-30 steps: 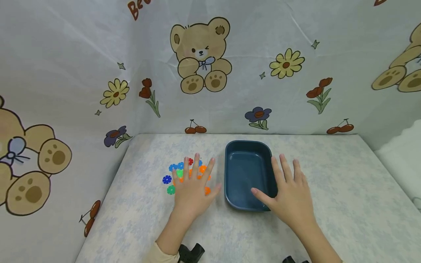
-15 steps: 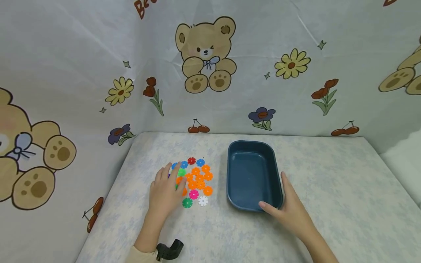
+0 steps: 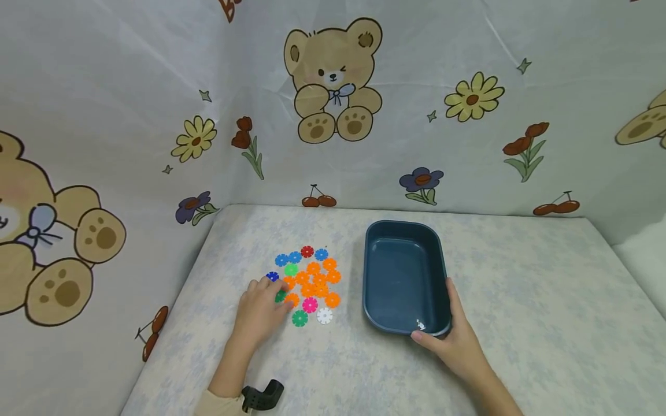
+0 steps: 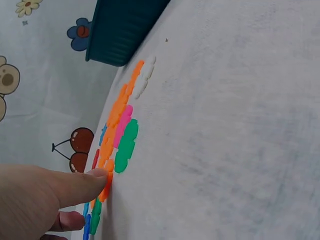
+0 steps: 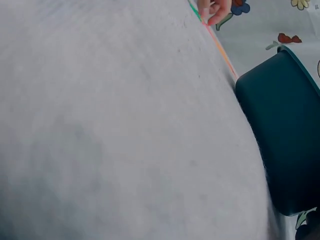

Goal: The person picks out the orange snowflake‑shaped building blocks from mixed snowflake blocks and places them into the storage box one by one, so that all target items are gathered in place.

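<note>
In the head view, my left hand [image 3: 260, 309] is at the left edge of a cluster of flat, notched plastic snowflake discs. Its bent fingers and thumb stand apart around an orange disc [image 3: 292, 300] and a dark green disc [image 3: 280, 296]. The thumb touches an orange disc [image 4: 107, 185] in the left wrist view; no disc is lifted. My right hand [image 3: 460, 341] grips the near right corner of a dark blue rectangular basin [image 3: 366, 277], thumb at the near rim and fingers along the outer right wall. Nothing lies inside the basin.
Several orange discs fill the cluster's middle, with a pink disc [image 3: 310, 305], a white disc [image 3: 325, 315] and a green disc [image 3: 299, 318] on its near side. Blue and red discs lie behind. A bear-print cloth [image 3: 364, 173] rises behind the pale tabletop [image 3: 520, 277].
My left hand has moved from above the discs to their left edge and bent its fingers. My right hand has come down from above the basin's right side to grip its near right corner.
</note>
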Motion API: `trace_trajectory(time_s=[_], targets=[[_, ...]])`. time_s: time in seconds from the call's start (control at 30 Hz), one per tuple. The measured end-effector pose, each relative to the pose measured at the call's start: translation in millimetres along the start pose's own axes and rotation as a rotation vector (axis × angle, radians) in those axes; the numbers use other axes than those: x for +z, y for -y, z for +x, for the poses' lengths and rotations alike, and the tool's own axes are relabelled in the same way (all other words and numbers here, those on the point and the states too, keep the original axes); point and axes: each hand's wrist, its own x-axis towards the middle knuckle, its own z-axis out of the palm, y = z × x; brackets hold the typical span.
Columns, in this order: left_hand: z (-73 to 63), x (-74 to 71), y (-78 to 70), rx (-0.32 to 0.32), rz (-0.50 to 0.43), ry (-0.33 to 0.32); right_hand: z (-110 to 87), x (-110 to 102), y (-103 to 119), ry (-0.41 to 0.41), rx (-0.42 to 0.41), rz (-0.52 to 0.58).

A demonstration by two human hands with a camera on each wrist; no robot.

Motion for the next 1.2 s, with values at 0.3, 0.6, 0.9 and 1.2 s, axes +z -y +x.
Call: trace_trajectory(time_s=[0.3, 0.6, 0.9, 1.2], targets=[[1.3, 3.5, -0.6, -0.011, -0.053, 0.041, -2.1, 6, -12, -0.045, -0.03, 0.099], [4.5, 4.7, -2.8, -0.026, -0.131, 0.073, -1.6, 9, -16, -0.081, -0.076, 0.114], [3.9, 4.7, -4.9, -0.003, -0.207, 0.124, -1.6, 9, -19, -0.077, -0.069, 0.105], [5.6, -0.4, -18.4, 0.018, -0.384, 0.182, -2.0, 9, -19, -0.09, -0.072, 0.095]])
